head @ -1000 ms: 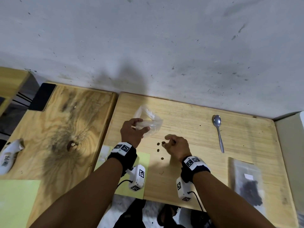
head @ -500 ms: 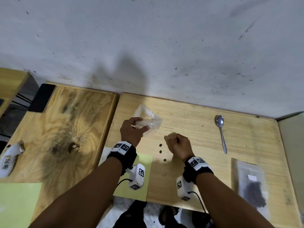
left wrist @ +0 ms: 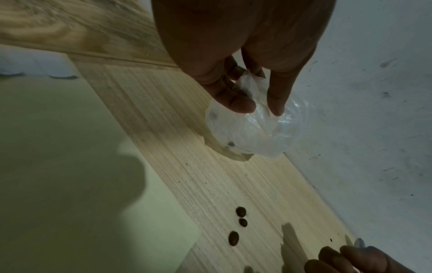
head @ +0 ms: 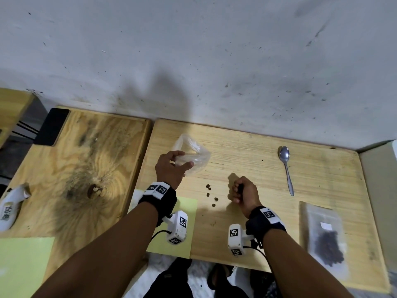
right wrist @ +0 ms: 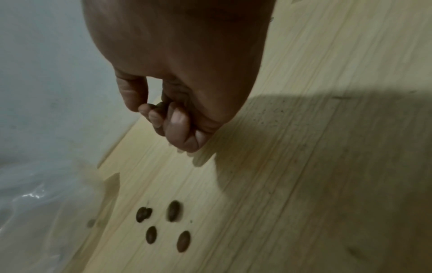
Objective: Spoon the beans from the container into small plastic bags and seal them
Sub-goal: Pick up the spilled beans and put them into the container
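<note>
My left hand [head: 184, 158] pinches the crumpled mouth of a small clear plastic bag [head: 199, 153] just above the light wooden table [head: 257, 151]. The left wrist view shows thumb and fingers [left wrist: 259, 108] on the bag [left wrist: 257, 133], with one or two beans inside. Several loose brown beans [head: 211, 196] lie on the table between my hands. My right hand [head: 237, 190] hovers to their right, curled into a fist. In the right wrist view its fingertips [right wrist: 154, 110] pinch what looks like a dark bean above the loose beans [right wrist: 163, 223]. A metal spoon [head: 286, 168] lies to the right, untouched.
A flat clear bag with dark beans [head: 324, 239] lies at the table's right front. A green sheet [head: 171, 231] sits under my left wrist. The darker left table holds a black phone [head: 51, 126] and a white object [head: 10, 207]. A wall runs behind.
My right hand has drawn back to the right from the loose beans and closed into a fist. The left hand has kept hold of the bag in the same place.
</note>
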Available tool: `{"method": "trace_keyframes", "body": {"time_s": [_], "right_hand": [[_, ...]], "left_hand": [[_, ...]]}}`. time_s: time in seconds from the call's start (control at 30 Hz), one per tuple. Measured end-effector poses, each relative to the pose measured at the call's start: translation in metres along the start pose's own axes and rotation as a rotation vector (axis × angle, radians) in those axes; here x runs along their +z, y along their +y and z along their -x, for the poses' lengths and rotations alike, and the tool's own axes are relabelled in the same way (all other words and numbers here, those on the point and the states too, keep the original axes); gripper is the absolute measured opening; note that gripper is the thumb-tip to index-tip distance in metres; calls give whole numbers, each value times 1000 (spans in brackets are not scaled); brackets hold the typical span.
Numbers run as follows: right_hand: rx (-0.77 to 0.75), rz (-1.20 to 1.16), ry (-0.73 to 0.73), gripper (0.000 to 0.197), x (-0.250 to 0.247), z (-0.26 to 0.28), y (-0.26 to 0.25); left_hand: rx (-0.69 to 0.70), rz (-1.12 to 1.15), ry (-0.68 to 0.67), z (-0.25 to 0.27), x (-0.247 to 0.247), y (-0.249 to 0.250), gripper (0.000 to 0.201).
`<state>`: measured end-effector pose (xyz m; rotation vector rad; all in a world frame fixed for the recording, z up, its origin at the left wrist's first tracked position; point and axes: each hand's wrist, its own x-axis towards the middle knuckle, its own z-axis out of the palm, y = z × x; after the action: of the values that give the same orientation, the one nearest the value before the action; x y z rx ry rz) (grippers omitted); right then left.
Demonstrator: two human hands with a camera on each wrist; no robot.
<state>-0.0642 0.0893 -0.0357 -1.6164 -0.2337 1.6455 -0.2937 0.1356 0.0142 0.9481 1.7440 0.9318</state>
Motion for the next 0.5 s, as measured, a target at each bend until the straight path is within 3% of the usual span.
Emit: {"method": "trace_keyframes", "body": {"time_s": [0.07, 0.17, 0.3, 0.5], "right_hand": [[-104, 215, 35, 25, -1, 5, 1], [-279, 576, -25, 21, -2, 15, 7], [-374, 812, -141, 18, -9, 11, 25], [-543, 963, -29, 25, 0, 3, 28]], "left_hand": [[-2, 5, 0, 0, 0, -1, 38], [-2, -2, 7, 0, 0, -3, 39], [-9, -2, 16, 0, 2, -1, 40], [-13, -1, 15, -1, 2, 2, 40]]}}
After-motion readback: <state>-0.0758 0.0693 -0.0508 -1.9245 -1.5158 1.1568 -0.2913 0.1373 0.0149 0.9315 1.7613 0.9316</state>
